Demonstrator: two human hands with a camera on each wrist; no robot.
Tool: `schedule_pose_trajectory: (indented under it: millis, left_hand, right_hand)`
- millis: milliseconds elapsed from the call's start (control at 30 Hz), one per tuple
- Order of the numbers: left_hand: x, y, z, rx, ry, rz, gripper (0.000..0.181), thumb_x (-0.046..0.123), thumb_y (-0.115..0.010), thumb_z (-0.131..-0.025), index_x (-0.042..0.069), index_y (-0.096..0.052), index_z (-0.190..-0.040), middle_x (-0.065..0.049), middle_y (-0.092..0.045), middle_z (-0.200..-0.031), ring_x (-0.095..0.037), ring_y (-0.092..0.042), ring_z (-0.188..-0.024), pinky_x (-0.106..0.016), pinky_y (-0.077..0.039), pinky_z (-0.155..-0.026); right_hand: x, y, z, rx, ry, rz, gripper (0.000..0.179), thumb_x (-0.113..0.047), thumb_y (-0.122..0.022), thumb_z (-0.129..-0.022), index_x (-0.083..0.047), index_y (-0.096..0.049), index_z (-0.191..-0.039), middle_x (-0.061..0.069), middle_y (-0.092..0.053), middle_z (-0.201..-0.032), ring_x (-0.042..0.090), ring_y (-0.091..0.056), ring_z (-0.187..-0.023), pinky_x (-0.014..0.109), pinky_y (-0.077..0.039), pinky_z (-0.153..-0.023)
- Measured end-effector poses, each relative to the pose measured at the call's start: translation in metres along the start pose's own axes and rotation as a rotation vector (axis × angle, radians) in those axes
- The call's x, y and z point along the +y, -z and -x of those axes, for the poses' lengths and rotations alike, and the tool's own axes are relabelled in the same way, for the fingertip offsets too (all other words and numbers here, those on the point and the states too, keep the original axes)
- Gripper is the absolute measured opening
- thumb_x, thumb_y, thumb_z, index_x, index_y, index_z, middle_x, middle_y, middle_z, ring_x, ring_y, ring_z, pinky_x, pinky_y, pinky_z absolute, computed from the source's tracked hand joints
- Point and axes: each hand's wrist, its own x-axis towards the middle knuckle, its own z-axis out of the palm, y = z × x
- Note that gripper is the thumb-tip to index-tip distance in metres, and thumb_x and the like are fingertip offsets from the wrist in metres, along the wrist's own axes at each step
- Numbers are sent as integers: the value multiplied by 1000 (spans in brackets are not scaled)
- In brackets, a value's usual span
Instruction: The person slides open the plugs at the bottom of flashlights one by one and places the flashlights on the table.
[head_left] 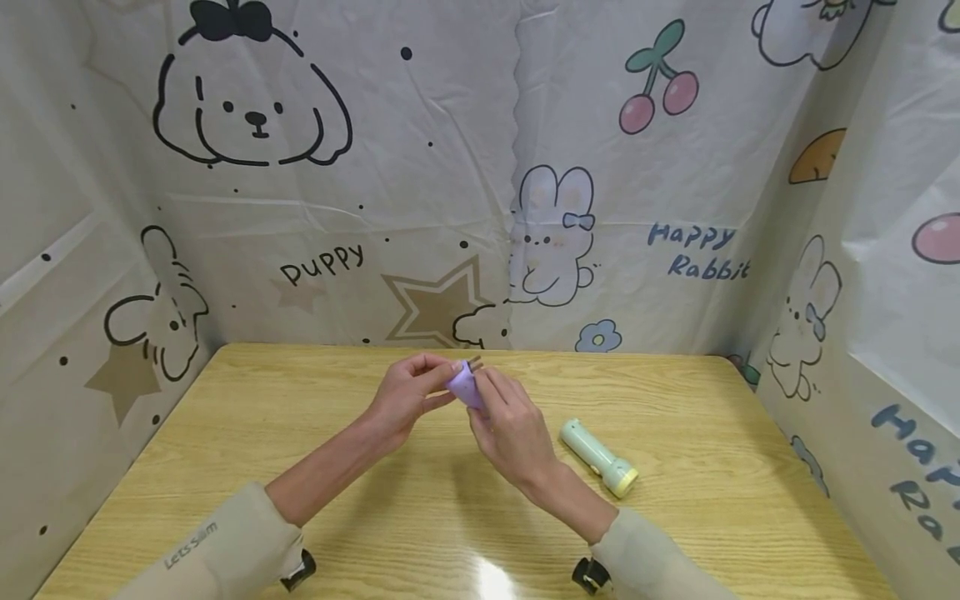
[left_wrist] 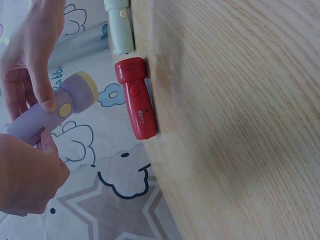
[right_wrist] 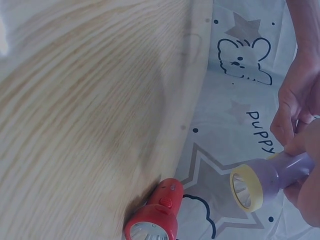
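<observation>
A purple flashlight (head_left: 465, 386) with a yellow rim is held up above the table between both hands. Metal plug prongs (head_left: 476, 362) stick out of its tail end. My right hand (head_left: 516, 429) grips the body, the thumb lying near the yellow button (left_wrist: 65, 110) in the left wrist view. My left hand (head_left: 401, 394) pinches the flashlight near the prongs with thumb and fingers. In the right wrist view the lamp end (right_wrist: 246, 188) points away from the hands. Part of the body is hidden behind the fingers.
A red flashlight (left_wrist: 135, 97) lies on the wooden table (head_left: 300, 400), hidden by the hands in the head view. To the right lies a light green flashlight (head_left: 597, 457) with a yellow rim. Printed cloth (head_left: 420, 167) hangs behind the table and along its sides.
</observation>
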Motion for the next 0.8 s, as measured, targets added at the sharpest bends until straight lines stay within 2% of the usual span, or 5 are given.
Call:
schedule_pose_trajectory:
  millis: [233, 400, 800]
  left_hand:
    - [-2, 1, 1, 19, -8, -21, 24, 11, -64, -98, -8, -59, -110, -13, -59, -106, -19, -64, -91, -38, -55, -92]
    - [-2, 0, -1, 43, -4, -36, 23, 11, -64, -98, -8, -60, -110, -13, -60, -106, -19, -64, -91, -38, -55, -92]
    - [-2, 0, 0, 47, 3, 2, 19, 5, -61, -95, -10, -58, -108, -12, -59, -104, -18, -64, -89, -34, -56, -91]
  right_hand:
    - [0, 1, -1, -34, -22, -32, 50, 2, -77, -80, 2, -59, -127, 12, -62, -119, 27, -63, -101, 34, -56, -88]
    - [-1, 1, -2, -49, -34, -30, 52, 2, -79, -80, 3, -59, -128, 16, -63, -121, 30, -64, -104, 36, -56, -90]
    - [0, 3, -4, -78, -48, -23, 50, -2, -80, -81, 2, -61, -127, 15, -64, -120, 30, -64, -104, 37, -57, -88]
